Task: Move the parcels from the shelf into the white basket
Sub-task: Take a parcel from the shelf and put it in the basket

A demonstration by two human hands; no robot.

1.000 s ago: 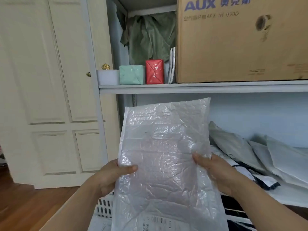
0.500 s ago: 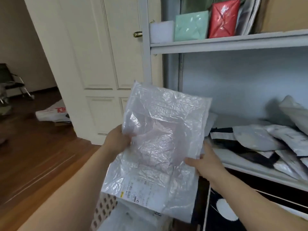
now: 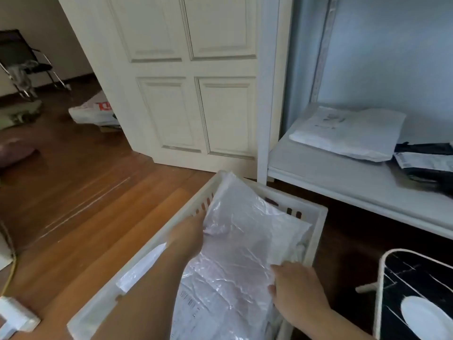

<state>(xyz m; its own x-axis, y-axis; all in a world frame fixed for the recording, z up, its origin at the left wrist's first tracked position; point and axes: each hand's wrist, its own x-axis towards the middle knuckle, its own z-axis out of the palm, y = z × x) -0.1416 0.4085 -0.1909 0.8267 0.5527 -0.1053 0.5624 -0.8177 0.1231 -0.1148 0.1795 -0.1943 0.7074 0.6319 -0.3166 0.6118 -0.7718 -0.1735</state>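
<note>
The white basket [image 3: 316, 217] on the floor now has the clear plastic parcel [image 3: 240, 246], held up by the shelf [image 3: 343, 182] a moment ago, lowered into it. The left hand [image 3: 187, 238] and right hand [image 3: 297, 294] still pinch its edges, so letting go should finish this one, with more parcels [image 3: 350, 133] waiting on the shelf.

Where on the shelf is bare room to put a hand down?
The shelf is bare along its front left, between the white post and the white parcel. The right end is crowded with a black parcel.
</note>
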